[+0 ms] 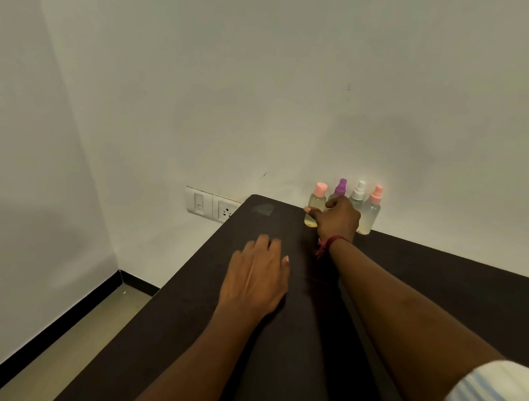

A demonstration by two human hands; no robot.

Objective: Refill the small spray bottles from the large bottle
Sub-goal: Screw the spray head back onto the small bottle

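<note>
Reaching hand: our right hand (pixel 336 217) is at the back of the table, fingers curled among the small bottles; we cannot tell whether it grips one or only touches.
Resting hand: our left hand (pixel 255 280) lies flat and loose on the table, holding nothing.
Wrist: a red thread band (pixel 328 244) circles our right wrist.
In the way: our right hand covers the body of the purple-capped bottle (pixel 340 188), so only its top shows.
Row of bottles: a pink-capped bottle (pixel 315 206) stands left of our thumb, a white-capped bottle (pixel 358 192) and a second pink-capped sprayer (pixel 371 210) to the right, all upright against the wall.
Surface: a dark table (pixel 278 356), bare near us.
Room: a pale wall (pixel 263 91), a switch and socket plate (pixel 211 206) just left of the table corner, a beige floor (pixel 62 352) with dark skirting.
Sleeve: a striped sleeve (pixel 492 400) at lower right.
</note>
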